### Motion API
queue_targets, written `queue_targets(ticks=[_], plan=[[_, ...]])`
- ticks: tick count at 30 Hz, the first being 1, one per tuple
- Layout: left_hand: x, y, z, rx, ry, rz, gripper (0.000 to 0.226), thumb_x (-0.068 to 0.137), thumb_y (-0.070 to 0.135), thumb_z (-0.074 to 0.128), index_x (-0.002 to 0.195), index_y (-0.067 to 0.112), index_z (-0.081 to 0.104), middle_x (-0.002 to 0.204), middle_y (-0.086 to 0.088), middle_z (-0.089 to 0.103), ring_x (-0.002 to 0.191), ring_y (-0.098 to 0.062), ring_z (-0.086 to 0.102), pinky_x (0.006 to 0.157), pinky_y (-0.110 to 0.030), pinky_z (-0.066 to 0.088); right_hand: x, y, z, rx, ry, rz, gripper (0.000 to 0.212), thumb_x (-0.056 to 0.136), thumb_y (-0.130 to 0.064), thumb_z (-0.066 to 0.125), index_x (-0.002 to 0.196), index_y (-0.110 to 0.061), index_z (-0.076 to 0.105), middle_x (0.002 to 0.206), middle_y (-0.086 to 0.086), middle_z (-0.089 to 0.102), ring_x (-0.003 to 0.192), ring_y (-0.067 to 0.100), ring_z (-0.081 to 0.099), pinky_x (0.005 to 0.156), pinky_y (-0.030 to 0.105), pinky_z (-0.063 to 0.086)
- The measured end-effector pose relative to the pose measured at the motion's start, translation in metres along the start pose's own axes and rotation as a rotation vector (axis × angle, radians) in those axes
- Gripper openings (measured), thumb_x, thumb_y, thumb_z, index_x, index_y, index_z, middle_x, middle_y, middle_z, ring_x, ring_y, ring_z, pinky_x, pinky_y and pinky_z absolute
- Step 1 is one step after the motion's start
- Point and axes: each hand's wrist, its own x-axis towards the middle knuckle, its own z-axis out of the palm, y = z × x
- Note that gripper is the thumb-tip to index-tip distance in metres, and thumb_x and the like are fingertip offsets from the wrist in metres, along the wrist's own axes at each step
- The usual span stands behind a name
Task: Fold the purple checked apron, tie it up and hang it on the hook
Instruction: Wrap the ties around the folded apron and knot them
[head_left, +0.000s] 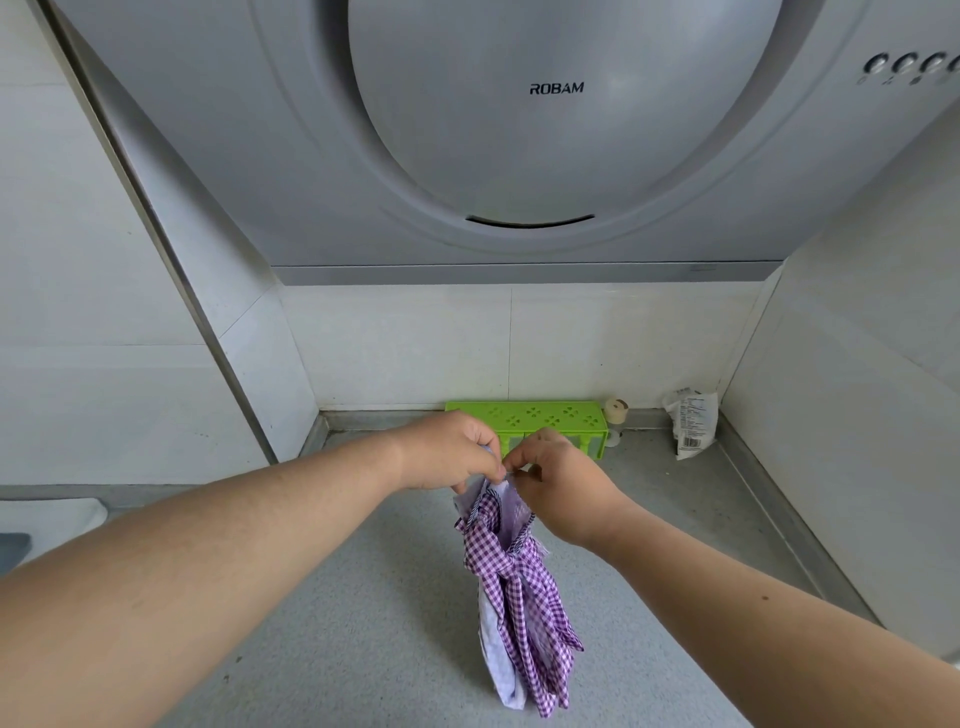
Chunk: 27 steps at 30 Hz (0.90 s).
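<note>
Grey ROBAM range hood (519, 130) overhead, white tiled walls (415, 343), speckled grey surface (363, 623), green perforated rack (530, 418) against the back wall, crumpled white packet (693, 423) in the corner

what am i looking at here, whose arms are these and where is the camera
There is no machine: a person wears one camera on the head, looking forward and down, so the arms are their own. The left hand and right hand both pinch the top of a purple checked apron, bundled and knotted round its middle, which hangs down over a grey counter. At the back of the counter sit a green rack, a small roll and a crumpled packet. Above is a grey Robam cooker hood. No hook is in view.
</note>
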Motion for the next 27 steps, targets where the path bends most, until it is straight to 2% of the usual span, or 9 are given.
queue_targets(ticks=[2,4,6,8,12,15,19,23,27], plan=[[0.000,-0.002,0.000,-0.002,-0.014,0.000,0.015,0.092,0.022,0.074,0.092,0.006,0.074,0.084,-0.002,0.066,0.060,-0.009,0.061,0.054,-0.020,0.041,0.001,-0.001,0.002,-0.008,-0.018,-0.019,0.024,0.097,0.000,0.059,0.103,-0.015,0.076,0.107,-0.002,0.058,0.097,0.017,0.059,0.081,0.017,0.045],[0.000,-0.005,-0.001,-0.030,-0.011,-0.002,0.013,0.093,0.022,0.073,0.086,0.011,0.074,0.075,0.003,0.065,0.060,-0.012,0.061,0.058,-0.026,0.040,0.000,-0.002,0.001,-0.002,-0.048,-0.010,0.025,0.096,-0.001,0.060,0.088,-0.022,0.071,0.092,-0.003,0.062,0.081,0.016,0.060,0.072,0.024,0.049],[0.001,-0.008,-0.001,-0.082,-0.003,-0.011,0.016,0.094,0.020,0.073,0.077,0.021,0.072,0.066,0.009,0.064,0.059,-0.012,0.059,0.060,-0.027,0.042,-0.001,-0.002,0.001,0.048,-0.092,0.011,0.023,0.095,-0.015,0.072,0.080,-0.030,0.063,0.075,-0.010,0.056,0.061,0.004,0.047,0.057,0.018,0.040],[0.001,-0.011,-0.002,-0.150,-0.011,-0.013,0.020,0.094,0.017,0.073,0.075,0.023,0.071,0.069,0.007,0.068,0.055,-0.012,0.056,0.069,-0.031,0.047,-0.001,0.000,0.004,0.181,-0.095,0.017,0.018,0.092,-0.028,0.079,0.082,-0.028,0.064,0.069,-0.012,0.055,0.057,0.002,0.042,0.056,0.017,0.037],[-0.001,-0.016,-0.004,-0.215,-0.029,-0.019,0.017,0.096,0.015,0.072,0.079,0.018,0.070,0.067,-0.005,0.064,0.051,-0.012,0.053,0.074,-0.036,0.050,-0.002,0.000,0.008,0.466,-0.009,0.120,0.023,0.105,-0.025,0.061,0.088,-0.016,0.072,0.074,0.000,0.068,0.065,0.014,0.055,0.065,0.033,0.048],[-0.001,-0.021,-0.002,-0.217,-0.030,-0.027,0.015,0.102,0.018,0.065,0.088,0.015,0.070,0.052,0.000,0.052,0.052,-0.014,0.050,0.076,-0.037,0.053,-0.002,-0.001,0.008,0.575,0.022,0.203,0.026,0.105,-0.027,0.061,0.090,-0.011,0.073,0.079,0.005,0.074,0.064,0.014,0.058,0.065,0.032,0.050],[0.003,-0.033,0.001,-0.128,-0.003,-0.039,0.026,0.104,0.041,0.055,0.090,0.026,0.070,0.057,0.006,0.037,0.050,-0.012,0.048,0.080,-0.046,0.060,-0.004,-0.001,0.012,0.692,0.023,0.242,0.030,0.106,-0.029,0.060,0.099,-0.001,0.067,0.091,0.019,0.075,0.063,0.014,0.059,0.067,0.033,0.050],[0.004,-0.037,0.007,-0.001,0.113,-0.022,0.031,0.109,0.040,0.049,0.089,0.029,0.070,0.067,0.002,0.050,0.064,-0.018,0.057,0.069,-0.033,0.051,-0.007,-0.003,0.012,0.730,-0.022,0.235,0.023,0.107,-0.026,0.058,0.095,-0.008,0.065,0.072,-0.004,0.069,0.067,0.011,0.065,0.068,0.028,0.053],[0.001,-0.041,0.013,0.037,0.190,-0.003,0.029,0.110,0.034,0.051,0.097,0.024,0.075,0.089,0.000,0.074,0.082,-0.020,0.068,0.076,-0.031,0.052,-0.008,0.000,0.012,0.704,-0.068,0.218,0.020,0.106,-0.027,0.059,0.094,-0.011,0.063,0.080,0.002,0.066,0.079,0.017,0.070,0.079,0.037,0.057]])
